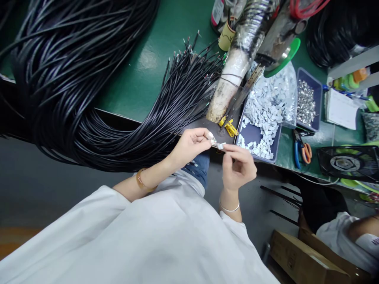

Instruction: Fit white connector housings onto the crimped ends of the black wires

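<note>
At the table's front edge my left hand (192, 146) pinches a tiny pale piece, with whitish covering on its fingertips. Just to its right, my right hand (239, 166) is closed near a small white piece (221, 146) at its index fingertip. The two hands almost meet. Beyond them lie yellow clips (230, 128), below the tip of a plastic-wrapped tube (220, 98). A tray (276, 148) of small white pieces (263, 114) stands right of the clips. Black cables (154, 126) with stripped ends fan out behind my left hand.
On the green table (142, 71) are a bin of metal parts (306, 103), pliers (302, 150), a notepad (340, 108) and a black fan (348, 163). A large cable bundle (65, 71) hangs over the left edge. Another person's arm (364, 228) and cardboard boxes (304, 260) are at lower right.
</note>
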`<state>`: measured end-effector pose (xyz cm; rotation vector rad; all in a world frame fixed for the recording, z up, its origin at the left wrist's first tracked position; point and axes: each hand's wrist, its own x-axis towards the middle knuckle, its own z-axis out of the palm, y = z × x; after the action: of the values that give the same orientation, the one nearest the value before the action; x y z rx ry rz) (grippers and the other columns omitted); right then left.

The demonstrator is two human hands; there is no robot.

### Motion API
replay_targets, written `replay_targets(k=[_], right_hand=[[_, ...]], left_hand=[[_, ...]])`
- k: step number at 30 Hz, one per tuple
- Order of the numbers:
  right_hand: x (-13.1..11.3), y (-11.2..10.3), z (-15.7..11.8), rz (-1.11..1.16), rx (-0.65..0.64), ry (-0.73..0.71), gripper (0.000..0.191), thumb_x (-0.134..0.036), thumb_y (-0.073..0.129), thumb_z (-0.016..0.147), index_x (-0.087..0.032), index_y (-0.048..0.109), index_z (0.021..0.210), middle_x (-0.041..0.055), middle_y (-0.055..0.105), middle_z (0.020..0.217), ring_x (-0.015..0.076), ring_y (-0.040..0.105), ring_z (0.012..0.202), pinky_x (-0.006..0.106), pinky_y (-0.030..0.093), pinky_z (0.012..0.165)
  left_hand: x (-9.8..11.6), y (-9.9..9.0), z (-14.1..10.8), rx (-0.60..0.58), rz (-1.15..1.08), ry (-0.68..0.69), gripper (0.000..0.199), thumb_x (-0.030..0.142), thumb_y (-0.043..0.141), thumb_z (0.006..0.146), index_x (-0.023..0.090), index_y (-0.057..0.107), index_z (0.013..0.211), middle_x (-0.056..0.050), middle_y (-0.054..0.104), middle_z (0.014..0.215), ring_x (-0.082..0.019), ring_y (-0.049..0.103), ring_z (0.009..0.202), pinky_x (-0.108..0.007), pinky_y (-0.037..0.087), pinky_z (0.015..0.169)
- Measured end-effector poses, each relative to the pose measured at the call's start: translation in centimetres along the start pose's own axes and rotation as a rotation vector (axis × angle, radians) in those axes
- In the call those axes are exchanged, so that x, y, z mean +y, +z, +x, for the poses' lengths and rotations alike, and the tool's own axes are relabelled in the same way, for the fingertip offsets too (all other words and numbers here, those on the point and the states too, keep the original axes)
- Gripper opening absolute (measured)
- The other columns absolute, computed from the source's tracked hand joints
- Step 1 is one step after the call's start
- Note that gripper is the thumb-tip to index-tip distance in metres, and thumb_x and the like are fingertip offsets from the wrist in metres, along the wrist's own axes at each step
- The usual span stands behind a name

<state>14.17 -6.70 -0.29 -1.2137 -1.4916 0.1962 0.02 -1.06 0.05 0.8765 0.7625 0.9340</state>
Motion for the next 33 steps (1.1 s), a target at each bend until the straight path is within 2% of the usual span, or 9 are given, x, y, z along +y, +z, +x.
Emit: replay_targets(k=[3,7,13,18,21,24,28,30,33], right_hand=[[0.0,0.2,-0.2,-0.115,-0.034,-0.099,0.016,-0.009,0.066,0.084,-0.023,0.066,0.091,0.0015,0.076,0.096,0.0153,0.073,0.088,0.032,0.061,0.078],[0.5,0.0,0.1,-0.112,0.008,0.030,0.013,-0.012,0.063,0.087,-0.023,0.067,0.093,0.0023,0.075,0.099,0.0165,0.073,0.091,0.036,0.062,0.082],[0.4,-0.4,0.5,-0.192,-0.158,-0.086,0.019,-0.013,0.066,0.086,-0.026,0.069,0.099,0.0027,0.072,0.109,0.0168,0.072,0.099,0.035,0.063,0.086],[0.6,0.3,0.3,-0.063,-0.250,0.064,0.012,-0.013,0.057,0.091,-0.021,0.061,0.100,0.0084,0.069,0.118,0.0194,0.068,0.112,0.040,0.062,0.094],[0.7,0.4,0.3,-0.036,-0.138,0.133,0.012,-0.012,0.056,0.091,-0.020,0.060,0.100,0.0078,0.069,0.115,0.0185,0.071,0.106,0.039,0.062,0.091],[0.4,0.1,0.3,-0.138,0.016,0.004,0.018,-0.009,0.062,0.087,-0.022,0.064,0.099,0.0028,0.073,0.104,0.0160,0.073,0.096,0.034,0.062,0.086],[0.0,0.1,0.3,-0.217,-0.062,-0.213,0.026,-0.007,0.070,0.081,-0.024,0.068,0.100,0.0011,0.076,0.101,0.0146,0.074,0.093,0.029,0.062,0.084],[0.1,0.3,0.2,-0.187,-0.064,-0.175,0.023,-0.007,0.067,0.083,-0.023,0.067,0.100,0.0017,0.076,0.101,0.0147,0.074,0.093,0.030,0.062,0.084],[0.7,0.6,0.2,-0.070,0.022,0.017,0.015,-0.010,0.060,0.088,-0.022,0.064,0.098,0.0027,0.075,0.099,0.0159,0.074,0.091,0.032,0.063,0.079]], left_hand=[[0.1,-0.1,0.0,-0.020,-0.001,0.013,0.013,0.018,0.069,0.072,0.015,0.058,0.068,0.009,0.040,0.049,-0.003,0.028,0.045,-0.020,0.022,0.046],[0.1,-0.1,0.0,-0.027,-0.009,0.030,0.012,0.018,0.069,0.074,0.015,0.059,0.067,0.009,0.040,0.049,-0.003,0.027,0.044,-0.020,0.025,0.047],[0.1,-0.1,-0.2,-0.028,0.016,0.018,0.013,0.020,0.070,0.072,0.014,0.061,0.067,0.005,0.049,0.057,-0.004,0.038,0.051,-0.019,0.032,0.052],[-0.2,-0.1,-0.5,-0.036,0.109,0.024,0.012,0.021,0.069,0.072,0.013,0.062,0.066,0.003,0.052,0.060,-0.006,0.042,0.057,-0.020,0.033,0.054],[-0.3,-0.1,-0.4,0.008,0.097,0.027,0.009,0.020,0.069,0.072,0.013,0.064,0.069,0.003,0.053,0.061,-0.006,0.043,0.056,-0.019,0.035,0.055],[-0.2,-0.1,-0.1,0.043,0.062,0.034,0.008,0.019,0.070,0.070,0.013,0.064,0.068,0.002,0.057,0.063,-0.006,0.047,0.058,-0.019,0.037,0.057],[0.2,-0.2,0.3,0.049,0.023,0.048,0.010,0.018,0.072,0.068,0.013,0.064,0.066,0.005,0.053,0.057,-0.005,0.043,0.053,-0.019,0.034,0.053],[0.3,-0.2,0.4,0.049,-0.007,0.047,0.010,0.018,0.072,0.069,0.014,0.065,0.065,0.006,0.049,0.053,-0.004,0.038,0.049,-0.019,0.031,0.051],[0.4,-0.2,0.6,0.036,-0.062,0.034,0.011,0.022,0.073,0.071,0.014,0.068,0.066,0.006,0.050,0.052,-0.005,0.040,0.050,-0.020,0.035,0.053]])
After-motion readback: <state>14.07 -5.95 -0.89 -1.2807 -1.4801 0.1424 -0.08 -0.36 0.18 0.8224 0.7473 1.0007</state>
